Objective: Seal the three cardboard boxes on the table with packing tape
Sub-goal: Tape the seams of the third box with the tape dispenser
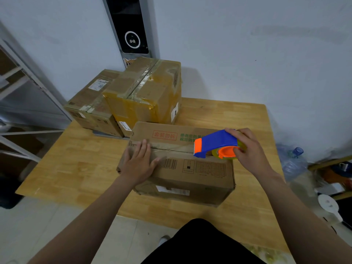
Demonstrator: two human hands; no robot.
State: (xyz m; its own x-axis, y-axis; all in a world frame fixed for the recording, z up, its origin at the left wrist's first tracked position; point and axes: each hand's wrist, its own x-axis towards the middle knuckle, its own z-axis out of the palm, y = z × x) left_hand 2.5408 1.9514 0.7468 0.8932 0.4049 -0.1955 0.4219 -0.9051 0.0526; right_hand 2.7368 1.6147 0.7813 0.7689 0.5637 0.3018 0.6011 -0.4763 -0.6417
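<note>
A cardboard box (190,168) with red and green print lies closest to me on the wooden table (80,161). My left hand (140,161) presses flat on the left end of its top seam, fingers straight. My right hand (247,147) grips a blue and orange tape dispenser (217,144) over the right part of the seam; clear tape stretches along the seam from the dispenser towards my left hand. Behind stand a tall box (144,92) with tape along its top seam and a lower box (91,103) to its left, also with a tape strip.
A metal shelf frame (28,86) stands to the left of the table. On the floor at the right lie a large water bottle (293,161) and other clutter. A dark panel (131,25) hangs on the wall behind the boxes.
</note>
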